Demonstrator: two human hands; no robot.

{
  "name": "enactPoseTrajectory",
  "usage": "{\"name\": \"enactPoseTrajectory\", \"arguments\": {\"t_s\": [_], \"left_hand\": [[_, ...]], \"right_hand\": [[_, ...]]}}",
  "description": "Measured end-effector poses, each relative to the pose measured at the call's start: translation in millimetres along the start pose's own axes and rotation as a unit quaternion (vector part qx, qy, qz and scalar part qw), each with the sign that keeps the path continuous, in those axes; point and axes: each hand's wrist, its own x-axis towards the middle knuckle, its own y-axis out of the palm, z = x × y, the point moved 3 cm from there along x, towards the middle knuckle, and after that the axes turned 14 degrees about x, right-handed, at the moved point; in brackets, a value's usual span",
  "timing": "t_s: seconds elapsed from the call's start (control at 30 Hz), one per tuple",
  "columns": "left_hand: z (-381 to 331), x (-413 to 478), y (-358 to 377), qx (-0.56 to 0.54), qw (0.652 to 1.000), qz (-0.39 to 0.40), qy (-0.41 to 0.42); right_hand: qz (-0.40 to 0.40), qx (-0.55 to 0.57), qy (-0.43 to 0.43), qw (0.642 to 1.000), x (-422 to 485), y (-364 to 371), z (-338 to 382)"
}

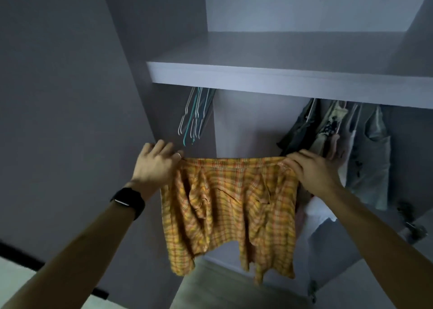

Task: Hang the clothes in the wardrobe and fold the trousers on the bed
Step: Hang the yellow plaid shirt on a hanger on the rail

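Now, plaid shirt (229,203): we hold it spread by its top edge in front of the open wardrobe (246,121). The cloth hangs free below and is not yet on a hanger.
Left hand (157,165): its fingers curl round the shirt's left top corner. The back of the hand faces us, so the fingertips are hidden.
Right hand (314,170): its fingers bend over the right top corner and grip it the same way.
Why held so: we judge that the two-corner hold pulls the top edge taut. That lets us see which way the shirt faces before a hanger goes in.
Shirt to hands: it stretches between them and touches both, with its edge level with our knuckles and its body below.
Empty hangers (194,119): they are bunched under the shelf (281,81), just above and beyond the left hand. We judge that one is within easy reach.
Hung clothes (328,126): several garments hang at the right, close behind the right hand. The space between them and the hangers looks to us like the likely place for this shirt.
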Motion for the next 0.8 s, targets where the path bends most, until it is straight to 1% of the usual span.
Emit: {"name": "enactPoseTrajectory", "arguments": {"t_s": [0.1,0.13,0.17,0.2,0.23,0.27,0.3,0.33,0.43,0.5,0.6,0.67,0.73,0.8], "left_hand": [[-0.2,-18.1,-14.9,-0.018,0.992,0.042,-0.114],[-0.6,-21.3,-15.2,-0.021,0.989,0.07,-0.131],[-0.2,-22.9,-15.5,-0.031,0.983,0.113,-0.14],[0.0,-23.5,-13.4,-0.063,0.971,0.162,-0.162],[0.9,-23.6,-12.2,-0.115,0.951,0.205,-0.201],[1.2,-24.2,-12.4,-0.177,0.926,0.235,-0.238],[-0.5,-25.7,-13.5,-0.235,0.901,0.247,-0.27],[-2.9,-27.1,-15.1,-0.277,0.881,0.24,-0.299],[-11.0,-26.8,-24.5,-0.345,0.846,0.198,-0.356],[-18.7,-22.2,-33.5,-0.394,0.828,0.179,-0.356],[-37.3,-8.9,-46.9,-0.458,0.818,0.16,-0.309],[-47.0,-2.9,-52.7,-0.473,0.829,0.161,-0.253],[-49.6,0.2,-55.8,-0.462,0.85,0.167,-0.19],[-46.1,-0.6,-55.8,-0.44,0.87,0.154,-0.157]], "right_hand": [[-0.047,0.01,-0.042,0.998,-1.1,-5.4,-0.2],[-0.036,0.012,-0.037,0.999,-0.7,-5.4,2.1],[-0.008,0.014,-0.02,1.0,0.2,-4.0,3.5],[0.029,0.018,0.008,0.999,0.3,-0.9,2.1],[0.058,0.027,0.045,0.997,0.3,0.7,-0.8],[0.064,0.042,0.066,0.995,0.3,0.0,-1.4],[0.055,0.058,0.074,0.994,-0.5,-0.9,1.2],[0.044,0.081,0.069,0.993,-0.6,-0.3,7.2],[0.052,0.18,0.002,0.982,-0.4,11.3,38.8],[0.069,0.24,-0.034,0.968,3.7,20.1,61.8],[0.105,0.29,-0.087,0.947,15.1,31.2,92.3],[0.146,0.296,-0.122,0.936,21.1,40.0,112.2],[0.183,0.298,-0.142,0.926,27.7,47.4,125.2],[0.2,0.292,-0.146,0.924,34.2,51.9,131.0]]}}
